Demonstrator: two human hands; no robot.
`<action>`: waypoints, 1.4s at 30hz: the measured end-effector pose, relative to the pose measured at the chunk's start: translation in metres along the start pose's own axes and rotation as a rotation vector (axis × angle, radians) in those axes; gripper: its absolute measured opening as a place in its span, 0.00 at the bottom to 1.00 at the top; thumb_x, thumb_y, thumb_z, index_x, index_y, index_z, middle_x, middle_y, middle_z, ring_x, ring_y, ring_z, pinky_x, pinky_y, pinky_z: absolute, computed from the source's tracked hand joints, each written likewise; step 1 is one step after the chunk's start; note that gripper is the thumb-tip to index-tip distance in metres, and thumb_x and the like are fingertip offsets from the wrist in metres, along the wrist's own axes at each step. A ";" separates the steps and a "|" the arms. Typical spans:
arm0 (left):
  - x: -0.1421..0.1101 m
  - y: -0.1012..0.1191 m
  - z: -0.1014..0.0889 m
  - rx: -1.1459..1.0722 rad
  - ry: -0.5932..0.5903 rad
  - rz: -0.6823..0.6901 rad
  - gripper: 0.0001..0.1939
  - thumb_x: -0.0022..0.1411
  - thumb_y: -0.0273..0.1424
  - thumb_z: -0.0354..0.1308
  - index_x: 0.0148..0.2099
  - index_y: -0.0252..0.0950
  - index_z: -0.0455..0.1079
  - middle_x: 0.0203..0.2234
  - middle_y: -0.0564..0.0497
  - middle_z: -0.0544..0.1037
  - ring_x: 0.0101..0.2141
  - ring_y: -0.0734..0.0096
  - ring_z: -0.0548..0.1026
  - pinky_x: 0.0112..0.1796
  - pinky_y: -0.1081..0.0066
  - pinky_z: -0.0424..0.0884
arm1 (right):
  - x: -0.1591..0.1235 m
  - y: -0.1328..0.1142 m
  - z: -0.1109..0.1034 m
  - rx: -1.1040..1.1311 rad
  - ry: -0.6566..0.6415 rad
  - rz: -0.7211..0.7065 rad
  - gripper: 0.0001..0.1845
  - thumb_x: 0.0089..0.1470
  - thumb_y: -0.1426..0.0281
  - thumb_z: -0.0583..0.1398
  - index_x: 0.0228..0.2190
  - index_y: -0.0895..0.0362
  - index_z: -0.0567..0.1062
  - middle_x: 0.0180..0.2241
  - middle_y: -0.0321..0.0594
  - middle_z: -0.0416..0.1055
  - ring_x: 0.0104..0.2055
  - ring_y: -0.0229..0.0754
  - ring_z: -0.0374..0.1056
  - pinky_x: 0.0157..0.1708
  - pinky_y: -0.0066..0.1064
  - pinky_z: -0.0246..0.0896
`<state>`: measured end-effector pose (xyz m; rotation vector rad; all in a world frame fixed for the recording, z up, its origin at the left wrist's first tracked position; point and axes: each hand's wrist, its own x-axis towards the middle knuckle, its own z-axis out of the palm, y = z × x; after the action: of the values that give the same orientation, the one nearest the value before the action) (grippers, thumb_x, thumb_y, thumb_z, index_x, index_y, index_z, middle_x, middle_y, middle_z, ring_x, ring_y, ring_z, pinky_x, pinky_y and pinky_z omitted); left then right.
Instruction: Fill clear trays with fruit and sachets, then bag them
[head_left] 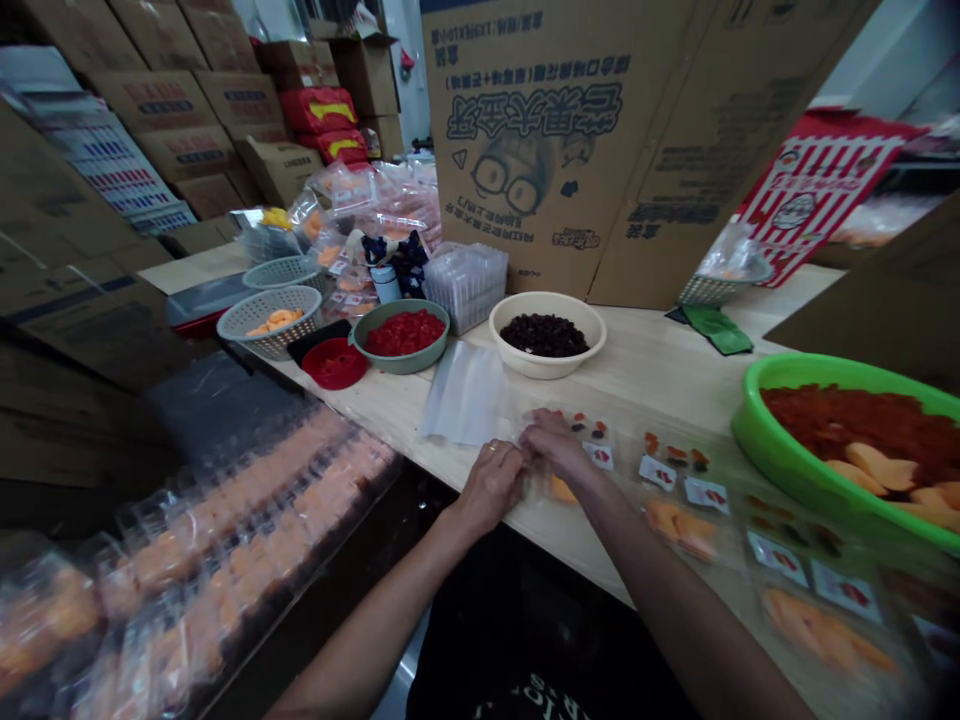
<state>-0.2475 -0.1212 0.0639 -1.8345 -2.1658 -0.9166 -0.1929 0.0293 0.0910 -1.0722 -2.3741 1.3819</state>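
Note:
Both my hands meet at the near edge of a pale wooden table (645,370). My left hand (491,482) is curled with a ring on one finger. My right hand (553,446) is curled too, and both grip a clear plastic snack tray (581,455) holding orange pieces, small dark and red bits and a small white sachet (600,456). Which fingers pinch the tray is blurred. A stack of clear empty bags (466,395) lies just beyond my hands.
More filled clear trays (690,500) run to the right. A green basin (780,455) holds red and orange food. Bowls of dark fruit (546,335) and red pieces (403,333) sit behind, beside a mesh basket (271,318). Packed trays (225,540) fill the left; cardboard boxes (555,140) stand behind.

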 end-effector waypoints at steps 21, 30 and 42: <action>-0.008 -0.007 -0.009 -0.369 -0.025 -0.481 0.04 0.57 0.24 0.61 0.32 0.36 0.70 0.29 0.51 0.73 0.30 0.70 0.71 0.31 0.71 0.66 | -0.057 0.000 -0.018 -0.876 -0.223 -0.462 0.15 0.62 0.70 0.52 0.43 0.58 0.78 0.55 0.52 0.70 0.58 0.57 0.63 0.51 0.47 0.61; -0.009 -0.004 -0.011 -0.310 0.052 -0.447 0.07 0.62 0.25 0.56 0.37 0.36 0.75 0.33 0.49 0.77 0.37 0.65 0.73 0.42 0.66 0.68 | -0.052 -0.001 -0.011 -0.755 -0.208 -0.339 0.19 0.61 0.74 0.51 0.44 0.59 0.80 0.49 0.50 0.75 0.55 0.53 0.67 0.54 0.41 0.60; 0.001 -0.007 -0.038 -0.132 0.415 0.010 0.12 0.64 0.15 0.48 0.33 0.35 0.65 0.44 0.45 0.71 0.46 0.68 0.75 0.38 0.72 0.74 | -0.049 -0.006 -0.033 -0.472 0.074 -0.306 0.31 0.50 0.86 0.53 0.54 0.62 0.75 0.57 0.49 0.72 0.59 0.47 0.69 0.58 0.35 0.63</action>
<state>-0.2643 -0.1409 0.0922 -1.5314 -1.8776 -1.3284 -0.1441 0.0169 0.1228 -0.7830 -2.7334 0.6873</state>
